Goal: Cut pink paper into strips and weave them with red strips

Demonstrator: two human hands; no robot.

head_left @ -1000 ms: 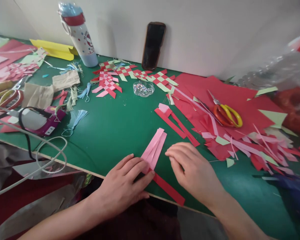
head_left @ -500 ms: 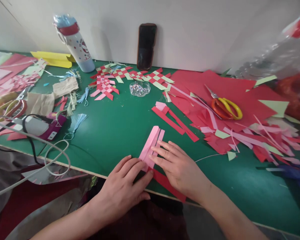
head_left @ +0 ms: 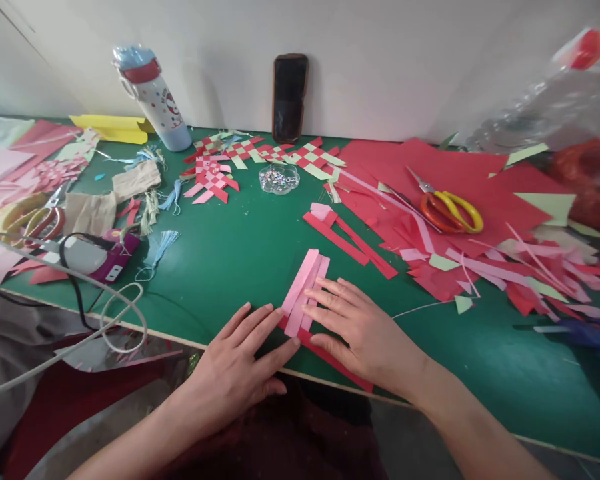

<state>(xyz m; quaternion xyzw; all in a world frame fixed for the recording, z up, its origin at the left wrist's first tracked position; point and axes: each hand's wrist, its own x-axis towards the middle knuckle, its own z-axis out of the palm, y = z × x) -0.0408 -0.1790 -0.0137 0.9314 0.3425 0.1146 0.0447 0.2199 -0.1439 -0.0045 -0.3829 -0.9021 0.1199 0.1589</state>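
Several pink paper strips point(head_left: 306, 281) lie side by side near the front edge of the green table point(head_left: 230, 247), crossing a red strip point(head_left: 336, 363). My left hand point(head_left: 240, 363) lies flat, fingers stretched out, fingertips at the strips' near end. My right hand point(head_left: 361, 327) rests flat on the right side of the pink strips, fingers spread and touching them, its thumb by the red strip. Neither hand grips anything.
Orange-and-yellow scissors point(head_left: 447, 208) lie on red paper sheets point(head_left: 480, 193) at right among scraps. Woven red, pink and green paper pieces point(head_left: 215, 175), a clear dish of beads point(head_left: 279, 179), a phone point(head_left: 289, 97) and a water bottle point(head_left: 155, 97) stand at back. A glue gun point(head_left: 97, 253) with cable lies at left.
My right hand moved left from beside the pink strips onto them and spread its fingers. My left hand slid slightly left, leaving the strips' near end uncovered. The view shifted.
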